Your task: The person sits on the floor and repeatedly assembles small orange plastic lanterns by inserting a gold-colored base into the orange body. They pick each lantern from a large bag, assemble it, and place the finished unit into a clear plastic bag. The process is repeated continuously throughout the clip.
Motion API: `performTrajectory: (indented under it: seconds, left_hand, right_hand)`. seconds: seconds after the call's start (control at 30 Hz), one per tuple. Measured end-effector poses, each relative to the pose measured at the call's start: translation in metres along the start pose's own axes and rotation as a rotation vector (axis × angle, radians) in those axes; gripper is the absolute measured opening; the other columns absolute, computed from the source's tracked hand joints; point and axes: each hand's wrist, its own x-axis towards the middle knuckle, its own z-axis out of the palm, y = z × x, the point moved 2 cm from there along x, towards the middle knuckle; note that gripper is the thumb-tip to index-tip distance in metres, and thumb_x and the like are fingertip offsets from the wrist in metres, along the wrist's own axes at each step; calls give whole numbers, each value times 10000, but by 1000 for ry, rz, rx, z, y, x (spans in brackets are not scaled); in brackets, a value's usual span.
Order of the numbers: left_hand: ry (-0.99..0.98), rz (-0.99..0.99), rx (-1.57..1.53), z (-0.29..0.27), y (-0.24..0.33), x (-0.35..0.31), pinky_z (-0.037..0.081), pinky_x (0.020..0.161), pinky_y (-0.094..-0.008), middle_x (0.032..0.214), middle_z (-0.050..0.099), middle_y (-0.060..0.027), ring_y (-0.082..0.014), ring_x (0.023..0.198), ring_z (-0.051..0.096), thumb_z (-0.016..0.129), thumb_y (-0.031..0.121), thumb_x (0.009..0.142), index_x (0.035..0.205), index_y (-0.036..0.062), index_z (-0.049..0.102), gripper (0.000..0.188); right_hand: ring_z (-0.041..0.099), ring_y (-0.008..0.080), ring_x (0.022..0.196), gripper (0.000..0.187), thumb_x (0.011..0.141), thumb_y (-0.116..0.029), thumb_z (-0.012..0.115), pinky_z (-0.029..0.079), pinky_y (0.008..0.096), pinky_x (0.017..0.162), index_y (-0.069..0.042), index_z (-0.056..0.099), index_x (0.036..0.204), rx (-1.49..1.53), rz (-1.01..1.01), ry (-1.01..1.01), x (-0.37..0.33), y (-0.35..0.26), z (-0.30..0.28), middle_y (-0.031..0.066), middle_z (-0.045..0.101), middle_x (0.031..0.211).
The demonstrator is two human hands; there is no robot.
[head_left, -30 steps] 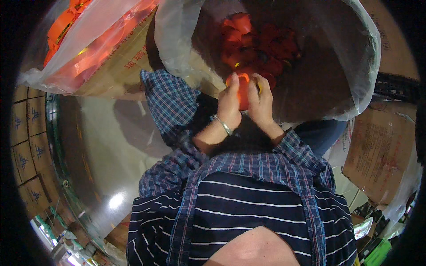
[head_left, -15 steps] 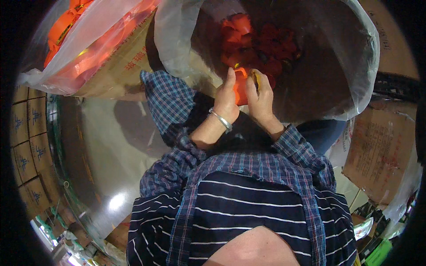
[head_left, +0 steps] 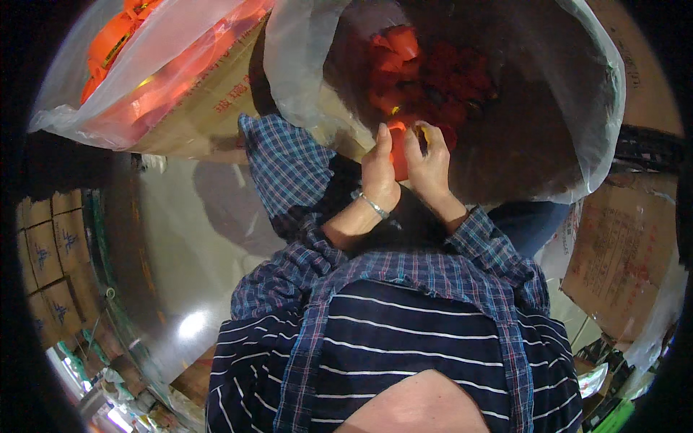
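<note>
At the near edge of a large plastic-lined container [head_left: 613,101], both hands are together around a small orange-red piece with a curved upper rim [head_left: 400,157]. My left hand [head_left: 380,173], with a silver bracelet at its wrist, is closed on the left side of it, thumb upright. On the other side my right hand [head_left: 431,169] has its fingers bent, with a small yellow bit [head_left: 425,133] showing among them. Just beyond, a heap of red and orange pieces [head_left: 395,58] lies in the dark container. The kind of these pieces is not clear.
To the left, a cardboard box [head_left: 209,119] lined with clear plastic holds bright orange pieces [head_left: 112,47]. Stacked cartons [head_left: 45,252] stand at the far left. A large cardboard box [head_left: 613,260] is on the right, and pale floor [head_left: 216,252] shows at the left.
The whole view has shifted slightly, moving the scene to the right. Both hands still hold the orange-red piece; the right fingers have bent a little differently around the yellow bit.
</note>
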Motion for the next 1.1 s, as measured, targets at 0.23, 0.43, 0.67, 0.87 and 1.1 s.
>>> performTrajectory:
  seconds: [0.23, 0.43, 0.67, 0.87, 1.1]
  left_hand:
    - [-45, -90, -153, -22, -19, 18, 483, 908, -325, 1131, 621, -36, -157, 1028, 588, 567, 452, 983, 1186, 58, 598, 445]
    - [-13, 120, 616, -36, -7, 42, 478, 763, -319, 961, 691, -68, -162, 881, 628, 620, 430, 956, 1074, -21, 665, 468]
    - [-84, 241, 779, -34, 15, 64, 490, 892, -289, 1127, 677, -109, -175, 1040, 625, 668, 244, 939, 1226, -20, 604, 395]
    - [-180, -115, 678, -47, -2, 83, 529, 768, -283, 1047, 702, -102, -159, 852, 677, 624, 245, 972, 1158, -24, 625, 328]
    - [-356, -210, 494, -82, -33, 115, 541, 760, -346, 1028, 702, -117, -213, 854, 675, 513, 344, 1012, 1175, 24, 629, 378]
  right_hand:
    - [607, 365, 934, 360, 832, -255, 688, 508, 407, 786, -3, 617, 1081, -151, -244, -120, -7, 10, -3, 176, 629, 1023]
    - [637, 246, 1014, 426, 966, -283, 585, 501, 349, 843, 9, 568, 1276, -53, 78, -377, -7, 66, -7, 158, 671, 1084]
    - [658, 263, 915, 418, 949, -368, 619, 512, 407, 808, -4, 632, 1155, 151, 452, -601, 44, 192, -25, 173, 683, 1002]
    - [632, 280, 983, 428, 948, -368, 616, 497, 416, 867, -15, 616, 1190, -140, 241, -549, 165, 264, -12, 169, 657, 1085]
    - [602, 310, 1046, 443, 942, -355, 618, 474, 433, 917, -21, 589, 1232, -665, 174, -518, 281, 300, 23, 179, 620, 1162]
